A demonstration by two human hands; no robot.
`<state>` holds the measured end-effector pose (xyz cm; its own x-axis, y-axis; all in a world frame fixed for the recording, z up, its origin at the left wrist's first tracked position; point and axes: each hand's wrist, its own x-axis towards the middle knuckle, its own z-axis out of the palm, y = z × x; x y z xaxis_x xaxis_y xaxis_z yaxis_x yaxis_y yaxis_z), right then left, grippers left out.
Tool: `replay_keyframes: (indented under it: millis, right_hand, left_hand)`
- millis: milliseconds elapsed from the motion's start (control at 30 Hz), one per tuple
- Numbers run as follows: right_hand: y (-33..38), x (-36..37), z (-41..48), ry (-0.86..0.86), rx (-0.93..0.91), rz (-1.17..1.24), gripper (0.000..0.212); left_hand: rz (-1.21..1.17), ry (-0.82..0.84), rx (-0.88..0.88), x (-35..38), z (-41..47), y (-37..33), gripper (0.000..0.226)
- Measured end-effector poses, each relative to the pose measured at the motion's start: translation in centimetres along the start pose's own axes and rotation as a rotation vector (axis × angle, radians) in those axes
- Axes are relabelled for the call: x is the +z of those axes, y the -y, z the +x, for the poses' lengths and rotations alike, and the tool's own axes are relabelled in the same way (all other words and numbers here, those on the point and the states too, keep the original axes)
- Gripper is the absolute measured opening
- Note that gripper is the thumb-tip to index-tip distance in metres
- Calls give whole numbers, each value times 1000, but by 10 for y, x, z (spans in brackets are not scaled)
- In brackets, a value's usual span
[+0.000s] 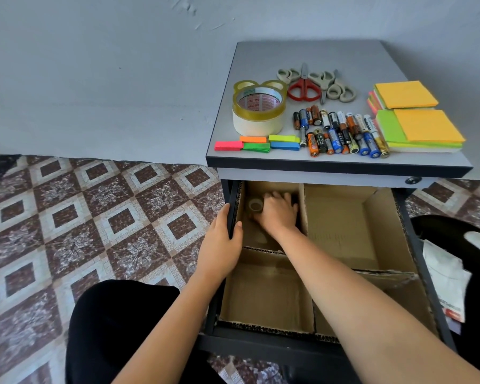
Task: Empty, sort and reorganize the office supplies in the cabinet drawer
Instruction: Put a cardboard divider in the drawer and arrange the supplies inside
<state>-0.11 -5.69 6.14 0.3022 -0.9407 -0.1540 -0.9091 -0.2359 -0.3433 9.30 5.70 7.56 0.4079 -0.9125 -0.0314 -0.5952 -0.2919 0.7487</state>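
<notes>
**Observer:** Entry, please. Where are the hands?

**Me:** My left hand is clamped on the left wall of the drawer, near its back corner. The fingers hook over the rim and the thumb is outside. I judge this steadies the drawer while I reach in. My right hand is down in the back-left compartment, fingers curled against the small tape roll. I read that as a grip, though my hand hides part of the contact.

**Observer:** How does the roll sit?

**Me:** It is close to the left wall and touching my hand. Its open core faces up and toward me, so the hole axis runs tilted upright. Being a ring, it has no real long axis.

**Observer:** What about the other compartments?

**Me:** The cardboard dividers split the drawer into cells, and I see nothing in the other three.

**Observer:** And the cabinet top?

**Me:** Sorted by kind, probably so each group can go to its own cell:
- tape stack at the left edge
- scissors behind it, toward the middle
- batteries at front centre, mostly lying front to back
- sticky notes along the right edge
- page flags at the front-left corner
</notes>
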Motion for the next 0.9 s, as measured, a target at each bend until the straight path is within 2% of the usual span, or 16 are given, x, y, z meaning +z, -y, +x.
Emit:
replay_keyframes:
  millis: [233, 300, 400, 633, 900]
  right_hand:
    - [0, -9, -10, -27, 25, 174, 58]
    - [-3, -16, -19, -50, -11, 279, 59]
    - [-9, -30, -42, -74, -88, 397, 57]
    - [-16, -95, -83, -215, -261, 494, 48]
    - [-3, -182, -39, -390, -368, 527, 49]
  left_hand:
    - [-7, 4, -5, 0, -1, -1, 55]
    - [10, -31, 11, 0, -1, -2, 54]
    - [75, -139, 128, -2, -4, -4, 51]
    - [-9, -341, 297, -30, 14, -42, 41]
    - [-19, -361, 361, -94, 94, -97, 39]
